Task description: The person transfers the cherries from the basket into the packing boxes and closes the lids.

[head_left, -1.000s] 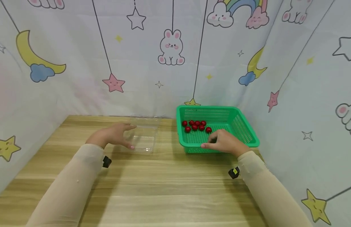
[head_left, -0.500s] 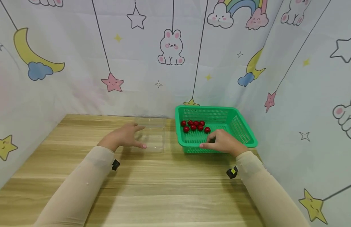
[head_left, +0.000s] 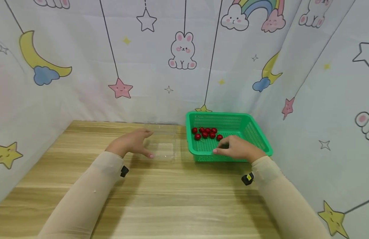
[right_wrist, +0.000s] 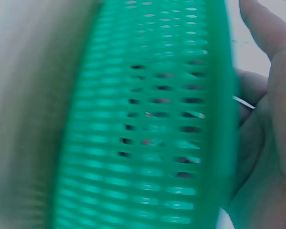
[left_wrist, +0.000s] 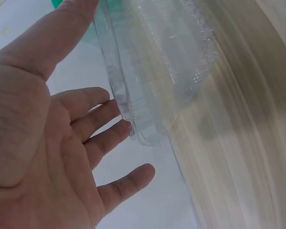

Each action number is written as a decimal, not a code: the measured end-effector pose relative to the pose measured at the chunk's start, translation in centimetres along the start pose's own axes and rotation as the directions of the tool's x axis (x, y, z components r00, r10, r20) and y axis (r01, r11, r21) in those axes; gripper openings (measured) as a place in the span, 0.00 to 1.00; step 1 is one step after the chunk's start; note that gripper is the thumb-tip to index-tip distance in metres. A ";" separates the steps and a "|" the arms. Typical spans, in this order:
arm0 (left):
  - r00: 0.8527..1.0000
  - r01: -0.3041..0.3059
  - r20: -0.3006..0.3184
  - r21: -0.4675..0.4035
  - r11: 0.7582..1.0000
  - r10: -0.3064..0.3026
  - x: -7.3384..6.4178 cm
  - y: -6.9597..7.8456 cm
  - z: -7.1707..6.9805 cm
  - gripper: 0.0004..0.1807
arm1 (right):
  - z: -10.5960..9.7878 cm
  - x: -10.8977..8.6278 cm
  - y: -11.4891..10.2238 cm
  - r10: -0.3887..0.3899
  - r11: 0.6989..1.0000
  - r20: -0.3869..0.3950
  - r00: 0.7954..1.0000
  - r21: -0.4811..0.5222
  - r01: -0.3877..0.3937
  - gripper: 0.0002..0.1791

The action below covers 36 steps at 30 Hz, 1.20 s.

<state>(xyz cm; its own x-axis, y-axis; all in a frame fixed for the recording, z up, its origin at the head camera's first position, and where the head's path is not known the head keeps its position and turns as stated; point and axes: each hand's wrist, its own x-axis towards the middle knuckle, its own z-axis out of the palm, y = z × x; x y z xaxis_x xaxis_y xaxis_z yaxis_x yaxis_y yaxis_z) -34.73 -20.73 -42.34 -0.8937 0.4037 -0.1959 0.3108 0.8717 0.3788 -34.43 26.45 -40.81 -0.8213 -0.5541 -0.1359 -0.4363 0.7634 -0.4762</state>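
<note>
In the head view my left hand (head_left: 131,143) is at the left side of a clear plastic box (head_left: 165,149), thumb and fingers spread. The left wrist view shows its fingertips touching the rim of the clear box (left_wrist: 118,81). My right hand (head_left: 236,148) hangs over the front rim of a green perforated basket (head_left: 199,153), loosely curled, with no object visible in it. Its fingers are partly hidden behind the basket wall (right_wrist: 148,119) in the blurred right wrist view. Several small red round fruits (head_left: 205,134) lie at the basket's left.
The wood-patterned table (head_left: 172,199) runs back to a white cloth backdrop (head_left: 142,66) printed with rabbits, stars and moons. A side panel of the cloth (head_left: 321,116) stands close to the right of the basket. A small black camera sits at each wrist.
My left hand and the clear box have shifted right, closer to the basket, mostly in the first half second. The right hand has stayed almost still over the basket rim.
</note>
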 end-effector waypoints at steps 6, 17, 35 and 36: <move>0.997 0.070 0.030 0.006 0.998 -0.070 -0.1 0.7 -0.1 0.67 | -3.7 0.3 -1.2 0.093 0.995 0.049 0.994 -0.039 -0.091 0.28; 0.990 0.135 0.043 0.014 0.991 -0.135 0.3 1.6 -0.6 0.64 | -8.5 3.8 0.2 0.224 0.972 0.139 0.965 -0.097 -0.212 0.27; 0.988 0.142 0.050 0.043 0.989 -0.144 0.5 2.6 -0.5 0.63 | -6.7 10.1 1.7 0.340 0.931 0.293 0.894 -0.241 -0.275 0.33; 0.989 0.137 0.048 0.054 0.989 -0.140 0.5 2.6 -0.5 0.63 | -6.4 10.5 1.8 0.351 0.927 0.287 0.891 -0.243 -0.286 0.32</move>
<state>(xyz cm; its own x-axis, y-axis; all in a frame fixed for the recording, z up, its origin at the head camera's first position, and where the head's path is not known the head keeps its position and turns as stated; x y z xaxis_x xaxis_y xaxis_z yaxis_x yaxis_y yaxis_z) -34.50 -18.43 -40.96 -0.9117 0.2906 -0.2905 0.2022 0.9327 0.2986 -46.14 24.12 -37.50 -0.7795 -0.3214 -0.5377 -0.2586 0.9469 -0.1910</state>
